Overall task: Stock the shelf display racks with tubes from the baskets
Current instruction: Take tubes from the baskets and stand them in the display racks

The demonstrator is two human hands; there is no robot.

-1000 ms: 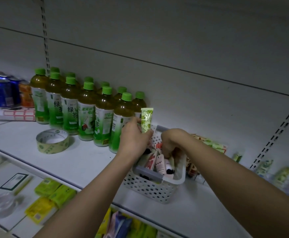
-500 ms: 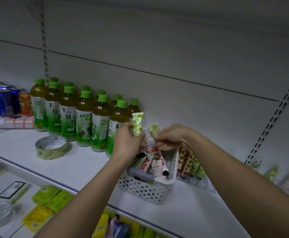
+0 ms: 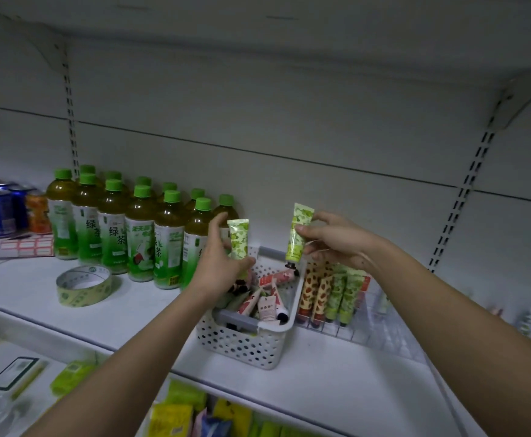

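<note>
Since half a second back: right hand [image 3: 336, 244] up out of the basket [image 3: 245, 342], now holding a green tube [image 3: 298, 234] lifted clear above the basket's far rim; left hand [image 3: 218, 263] keeps its own tube, barely shifted.

Far left on the shelf [image 3: 131, 313]: blue and orange cans [image 3: 4, 209], strip of red-bordered price labels [image 3: 21, 247] in front. Next, block of green-capped tea bottles [image 3: 138, 234] in rows against the back panel. Roll of tape [image 3: 84, 285] lying flat in front of the bottles.

Left hand over the basket's left side, grip clamped on a second green tube [image 3: 238, 241], held upright, flat crimped end up. Basket white, perforated, grey handles, on the shelf, loose pile of pink and white tubes [image 3: 265, 302] inside.

Right hand just above and right of the basket, thumb and fingers pinched round the green tube, dark cap down, tilted slightly.

Beside the basket on the right, touching or nearly: wire display rack [image 3: 362, 326] with upright tubes, orange-patterned ones [image 3: 316, 294] on the left, green ones [image 3: 343, 294] next. Further right blurred, cannot tell.

Lower shelf below: yellow and green packets [image 3: 175, 414].
</note>
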